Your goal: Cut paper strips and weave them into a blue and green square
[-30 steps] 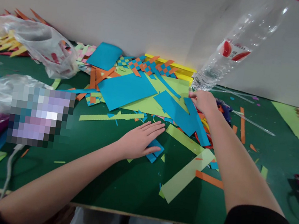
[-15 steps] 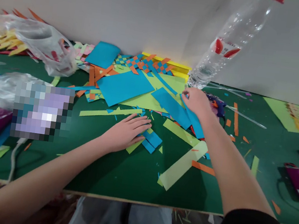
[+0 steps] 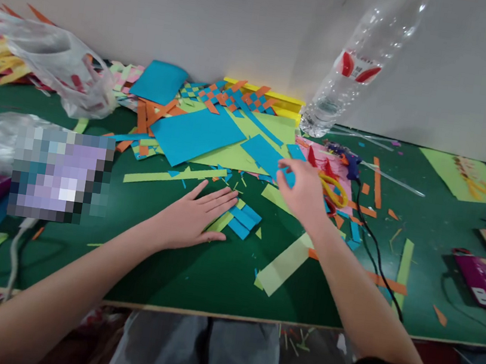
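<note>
My left hand [image 3: 195, 217] lies flat with fingers spread, its fingertips at a small piece of blue and light green paper strips [image 3: 244, 221]. Farther right, my right hand [image 3: 302, 193] has its thumb and forefinger curled closed around a blue paper strip [image 3: 289, 178]; part of the strip is hidden under the hand. Left of those fingers lies a wider blue strip [image 3: 262, 151] on a light green sheet [image 3: 223, 158]. Just right of the hand are yellow handles [image 3: 334, 190] on a pink sheet [image 3: 346, 181].
Behind are a large blue sheet [image 3: 197, 136], woven orange and blue strips [image 3: 236, 98] and a clear bottle [image 3: 353, 68]. A plastic bag [image 3: 76, 80] and a blurred-out device [image 3: 61, 174] are at left. A black cord [image 3: 370, 242] crosses the right side; a purple box [image 3: 484, 281] lies beyond.
My right hand has moved down and left with the blue strip, uncovering the yellow handles and pink sheet. The left hand stays by the small strip piece, its thumb spread wider.
</note>
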`<state>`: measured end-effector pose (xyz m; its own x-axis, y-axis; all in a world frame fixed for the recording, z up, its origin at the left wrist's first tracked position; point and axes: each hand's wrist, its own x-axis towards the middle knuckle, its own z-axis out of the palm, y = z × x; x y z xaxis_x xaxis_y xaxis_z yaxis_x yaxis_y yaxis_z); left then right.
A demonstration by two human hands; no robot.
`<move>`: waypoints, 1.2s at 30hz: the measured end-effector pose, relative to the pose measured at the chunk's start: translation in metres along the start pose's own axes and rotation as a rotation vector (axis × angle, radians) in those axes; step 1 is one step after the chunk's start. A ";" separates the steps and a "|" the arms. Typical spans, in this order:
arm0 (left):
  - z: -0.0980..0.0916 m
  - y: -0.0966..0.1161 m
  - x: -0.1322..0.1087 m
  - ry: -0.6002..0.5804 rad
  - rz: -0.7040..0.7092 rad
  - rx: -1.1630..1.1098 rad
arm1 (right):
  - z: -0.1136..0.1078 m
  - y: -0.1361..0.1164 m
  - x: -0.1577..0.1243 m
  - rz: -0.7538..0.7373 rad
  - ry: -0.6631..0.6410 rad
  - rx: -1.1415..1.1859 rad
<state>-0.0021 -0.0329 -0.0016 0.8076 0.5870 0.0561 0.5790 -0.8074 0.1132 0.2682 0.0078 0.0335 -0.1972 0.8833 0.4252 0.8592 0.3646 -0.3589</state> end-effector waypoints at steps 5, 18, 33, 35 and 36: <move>0.000 0.001 -0.001 -0.009 -0.002 -0.004 | 0.013 -0.024 -0.027 -0.386 -0.272 0.043; -0.004 -0.005 0.000 0.031 -0.157 -0.021 | 0.017 -0.015 -0.028 -0.510 -0.297 0.062; -0.008 -0.008 0.001 -0.029 -0.077 -0.077 | 0.017 -0.022 -0.028 -0.518 -0.352 0.155; -0.009 -0.009 0.001 -0.033 -0.063 -0.088 | 0.016 -0.023 -0.028 -0.509 -0.347 0.169; -0.010 -0.010 0.001 -0.035 -0.058 -0.091 | 0.016 -0.023 -0.028 -0.502 -0.340 0.173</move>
<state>-0.0087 -0.0235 0.0074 0.7774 0.6289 0.0128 0.6135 -0.7626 0.2052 0.2466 -0.0205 0.0165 -0.7200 0.6261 0.2994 0.5396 0.7763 -0.3258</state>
